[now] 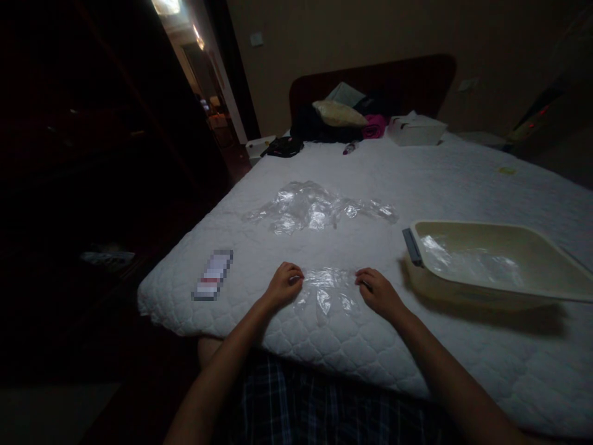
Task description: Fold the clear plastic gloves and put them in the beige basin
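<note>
Curled fingers of the left hand [283, 284] pinch the left edge of a clear plastic piece [327, 292], and the right hand [377, 290] pinches its right edge likewise. Knuckles face up and the forearms converge. The piece lies flat on the white mattress [440, 179], near a beige basin [542, 250].

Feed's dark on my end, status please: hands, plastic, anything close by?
Left hand and right hand pinch opposite edges of the clear plastic piece, flat on the bed. Plastic pile beyond, basin to the right, both apart.
</note>
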{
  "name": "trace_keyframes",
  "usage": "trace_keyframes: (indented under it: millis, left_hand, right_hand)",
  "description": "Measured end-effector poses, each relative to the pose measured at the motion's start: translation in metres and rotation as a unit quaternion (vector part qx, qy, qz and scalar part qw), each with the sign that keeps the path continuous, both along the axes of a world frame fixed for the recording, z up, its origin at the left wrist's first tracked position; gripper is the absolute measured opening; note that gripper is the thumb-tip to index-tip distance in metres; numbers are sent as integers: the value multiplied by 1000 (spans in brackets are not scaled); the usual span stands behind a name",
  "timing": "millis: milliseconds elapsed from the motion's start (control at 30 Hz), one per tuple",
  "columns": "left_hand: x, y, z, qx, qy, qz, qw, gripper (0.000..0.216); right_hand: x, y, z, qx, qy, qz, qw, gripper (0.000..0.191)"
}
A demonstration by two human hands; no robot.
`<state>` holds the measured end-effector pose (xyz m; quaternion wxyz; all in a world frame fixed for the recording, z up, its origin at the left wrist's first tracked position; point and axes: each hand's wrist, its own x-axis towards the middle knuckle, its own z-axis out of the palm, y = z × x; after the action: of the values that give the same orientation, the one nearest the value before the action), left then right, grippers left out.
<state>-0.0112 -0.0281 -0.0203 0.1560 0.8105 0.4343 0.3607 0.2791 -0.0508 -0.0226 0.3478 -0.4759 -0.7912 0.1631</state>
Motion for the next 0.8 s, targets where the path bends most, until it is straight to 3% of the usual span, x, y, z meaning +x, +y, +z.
trace_keyframes:
  millis: [200,333,467,567,667,800]
  left_hand:
    - [2,1,1,-27,-80,29,996,8]
    - [8,-1,12,-13,-117,49,992,8]
    - [28,-4,28,32,-20,13,999,10]
    - [43,-2,31,29,79,33,996,10]
    - [47,3,25,-27,122,90,988,10]
    - [32,10,16,-148,74,96,981,11]
  right_hand:
    - [7,6,-3,-55,130,-58,988,18]
    - [6,9,5,-58,177,-101,977,15]
    - [-17,8,26,-67,109,-62,990,17]
    - [-40,10,37,-81,-21,-21,996,14]
    - [-50,14,35,-90,-109,-52,989,19]
    - [-42,18,24,-130,-69,-57,987,23]
